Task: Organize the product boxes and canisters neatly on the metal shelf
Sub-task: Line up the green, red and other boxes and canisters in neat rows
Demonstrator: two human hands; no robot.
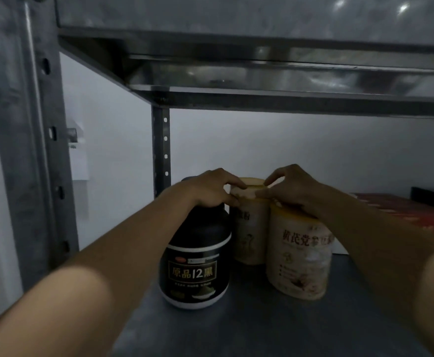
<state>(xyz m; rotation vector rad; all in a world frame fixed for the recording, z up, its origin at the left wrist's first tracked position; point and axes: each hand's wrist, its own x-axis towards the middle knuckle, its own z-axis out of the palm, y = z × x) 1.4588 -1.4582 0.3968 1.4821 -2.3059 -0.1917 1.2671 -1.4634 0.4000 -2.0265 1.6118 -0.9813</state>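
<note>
Three containers stand on the metal shelf [262, 325]. A black jar [195, 264] with gold lettering is at the front left. A cream canister [299, 256] with printed characters is at the front right. Between and behind them stands a second cream canister [249, 228]. My left hand [213, 186] reaches over the black jar and its fingers curl round the left side of the rear canister's lid. My right hand [290, 188] pinches the right side of the same lid, with its wrist above the front cream canister.
A red box [416, 215] lies flat at the right back, with a dark box [432, 195] behind it. An upper shelf [288, 73] hangs low overhead. Perforated uprights [162, 150] stand behind the jars and at the far left [35, 150].
</note>
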